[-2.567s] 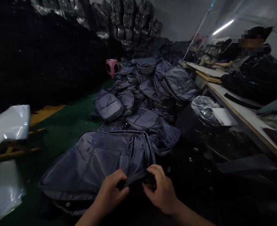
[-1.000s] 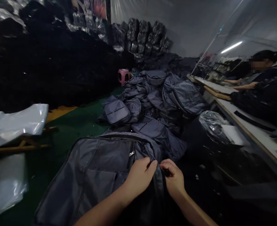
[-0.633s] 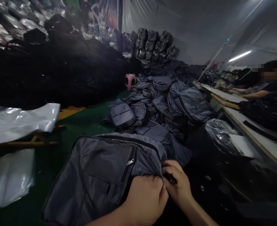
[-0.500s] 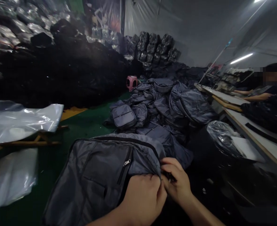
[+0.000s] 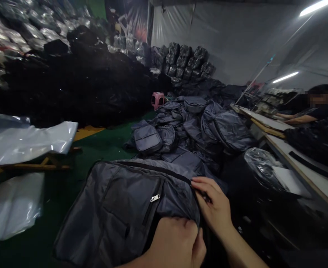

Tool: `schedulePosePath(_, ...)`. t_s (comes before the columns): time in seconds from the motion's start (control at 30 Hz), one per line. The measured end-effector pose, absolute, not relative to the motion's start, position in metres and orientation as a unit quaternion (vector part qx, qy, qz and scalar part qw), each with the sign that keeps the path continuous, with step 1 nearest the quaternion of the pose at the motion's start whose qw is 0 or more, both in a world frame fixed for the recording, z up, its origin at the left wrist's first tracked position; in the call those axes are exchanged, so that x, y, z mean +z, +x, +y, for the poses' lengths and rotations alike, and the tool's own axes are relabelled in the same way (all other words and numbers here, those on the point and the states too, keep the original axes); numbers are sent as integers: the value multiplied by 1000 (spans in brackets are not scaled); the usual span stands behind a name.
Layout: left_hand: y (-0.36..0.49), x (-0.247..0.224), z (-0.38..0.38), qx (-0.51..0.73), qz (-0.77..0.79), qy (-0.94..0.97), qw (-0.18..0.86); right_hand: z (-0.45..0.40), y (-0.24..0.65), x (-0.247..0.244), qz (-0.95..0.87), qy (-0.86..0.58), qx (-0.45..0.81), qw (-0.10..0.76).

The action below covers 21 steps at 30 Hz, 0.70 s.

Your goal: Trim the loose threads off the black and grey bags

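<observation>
A dark grey fabric backpack [image 5: 96, 208] lies in front of me, a black zip running along its upper rim. On its face are a seamed panel and a short zipped opening with a silver zip pull [image 5: 155, 198]. My left hand [image 5: 175, 234] is closed in a fist on the backpack's right edge, its fingertips partly hidden. Higher up that edge, my right hand [image 5: 215, 203] pinches the rim at the black zip between thumb and fingers.
Beyond the backpack lies a heap of similar grey bags [image 5: 186, 123]. A pink stool [image 5: 158, 101] stands behind. Clear plastic sheets [image 5: 15, 208] are on the left. At right, a person [image 5: 317, 111] works at a long white table [image 5: 300, 156]. A plastic-wrapped bundle [image 5: 260, 163] sits nearby.
My right hand has slid up along the rim and its fingers have straightened somewhat. The left hand has shifted a little down and right, pulling the backpack's edge with it.
</observation>
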State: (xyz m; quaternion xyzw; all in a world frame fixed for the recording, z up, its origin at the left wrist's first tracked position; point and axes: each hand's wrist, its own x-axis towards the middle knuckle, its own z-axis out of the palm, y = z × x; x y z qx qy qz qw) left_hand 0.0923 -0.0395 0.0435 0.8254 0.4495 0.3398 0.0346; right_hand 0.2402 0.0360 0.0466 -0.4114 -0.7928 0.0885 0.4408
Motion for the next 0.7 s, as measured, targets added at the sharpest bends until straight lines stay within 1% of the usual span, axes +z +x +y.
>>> schedulePosePath(0.07, 98, 38, -44, 351, 436, 829, 17, 54, 234, 53, -810, -401, 117, 411)
schedulePosePath(0.17, 102, 32, -46, 355, 440, 825, 1, 73, 224, 59, -839, -395, 158, 339)
schedulePosePath(0.23, 100, 32, -45, 337, 452, 826, 12, 78, 218, 58, -849, -399, 164, 303)
schedulePosePath(0.3, 96, 36, -44, 298, 466, 832, 46, 80, 216, 53, -854, -403, 161, 287)
schedulePosePath(0.4, 82, 47, -41, 249, 478, 832, 133, 85, 220, 38, -841, -419, 163, 301)
schedulePosePath(0.5, 60, 56, -36, 237, 510, 797, 223, 94, 227, 21, -818, -441, 185, 319)
schedulePosePath(0.57, 44, 56, -31, 240, 564, 753, 240, 98, 230, 14, -806, -451, 201, 325)
schedulePosePath(0.7, 21, 42, -17, 260, 635, 692, 224, 97, 227, 15, -792, -461, 220, 335)
